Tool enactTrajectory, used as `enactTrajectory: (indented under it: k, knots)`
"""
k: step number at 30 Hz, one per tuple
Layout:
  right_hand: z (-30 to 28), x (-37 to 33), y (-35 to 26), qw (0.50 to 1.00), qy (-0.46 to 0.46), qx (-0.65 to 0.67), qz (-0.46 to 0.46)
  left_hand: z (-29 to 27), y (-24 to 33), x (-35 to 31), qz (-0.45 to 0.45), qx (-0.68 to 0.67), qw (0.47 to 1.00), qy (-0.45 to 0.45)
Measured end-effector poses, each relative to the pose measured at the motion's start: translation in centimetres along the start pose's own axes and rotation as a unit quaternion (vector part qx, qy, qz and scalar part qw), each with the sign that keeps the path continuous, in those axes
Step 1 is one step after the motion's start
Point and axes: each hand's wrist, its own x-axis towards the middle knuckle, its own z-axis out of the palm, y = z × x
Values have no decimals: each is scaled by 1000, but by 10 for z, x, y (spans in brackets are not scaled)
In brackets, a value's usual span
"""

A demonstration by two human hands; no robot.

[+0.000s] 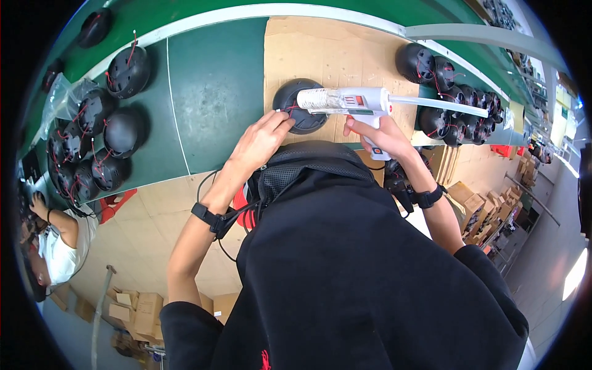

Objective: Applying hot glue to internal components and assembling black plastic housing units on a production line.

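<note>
A black round shell (309, 124) lies on a cardboard sheet (336, 49) on the bench right in front of me. At its left side the fingers of my left hand (262, 140) are pinched together on a thin red wire (287, 110). My right hand (387, 134) is wrapped round the handle of a white hot glue gun (369, 97). The gun points left, its tip over the shell. From its back end a long translucent glue stick (439, 105) sticks out to the right. The gun's nose hides part of the shell's inside.
Several black shells with red wires (124, 132) stand on the green bench (213, 92) at left, beside a clear plastic bag (61, 98). More shells (435, 120) crowd the right side. A co-worker's arm (60, 228) shows at far left. Cardboard boxes (145, 314) sit on the floor.
</note>
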Motion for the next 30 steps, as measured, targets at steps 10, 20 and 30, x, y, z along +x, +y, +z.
enactTrajectory:
  k: [10, 20, 30]
  knots:
    - [2, 7, -6, 999, 6, -37, -16, 1, 1, 2, 1, -16, 999, -38]
    - [2, 6, -3, 999, -1, -39, -19, 3, 2, 1, 5, -13, 1000, -28]
    - [6, 4, -6, 998, 5, -61, -21, 5, 3, -1, -1, -7, 1000, -22]
